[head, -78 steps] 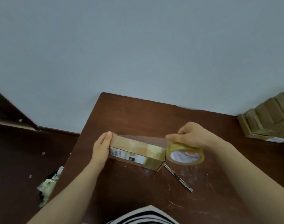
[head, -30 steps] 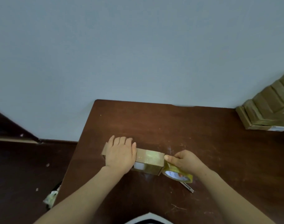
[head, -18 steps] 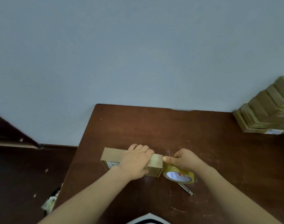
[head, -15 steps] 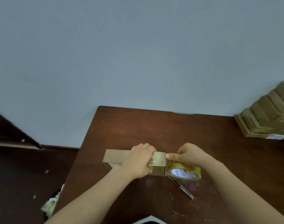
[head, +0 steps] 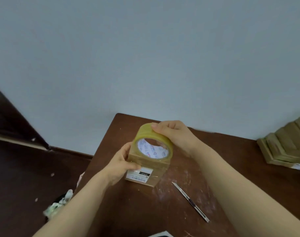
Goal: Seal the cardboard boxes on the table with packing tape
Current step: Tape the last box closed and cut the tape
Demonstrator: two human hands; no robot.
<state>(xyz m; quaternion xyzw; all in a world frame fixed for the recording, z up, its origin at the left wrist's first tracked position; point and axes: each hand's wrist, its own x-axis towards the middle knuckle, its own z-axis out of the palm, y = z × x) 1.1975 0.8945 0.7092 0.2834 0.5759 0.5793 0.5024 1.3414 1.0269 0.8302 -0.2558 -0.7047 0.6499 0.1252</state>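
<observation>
Cardboard first, by my count: one small box (head: 145, 170) in hand and, at the table's (head: 231, 151) far right edge, one stack (head: 285, 146) of more boxes, cut off by the frame so that I cannot number them. I see one tape roll (head: 151, 150), yellowish with a white printed core, and one slim knife (head: 191, 201) lying on the table just right of the box, touching neither hand. One white label faces me on the box.

The box stands on end near the table's left edge; whether its lower end touches the wood I cannot tell. My view shows the left hand (head: 121, 161) gripping its left side, thumb on the near face beside the label, fingers wrapped behind. The right hand (head: 173, 134) holds the roll against the box's upper end, thumb on the band's top, fingers curled round the far side.

On the floor to the left lies one crumpled pale scrap (head: 58, 204).
</observation>
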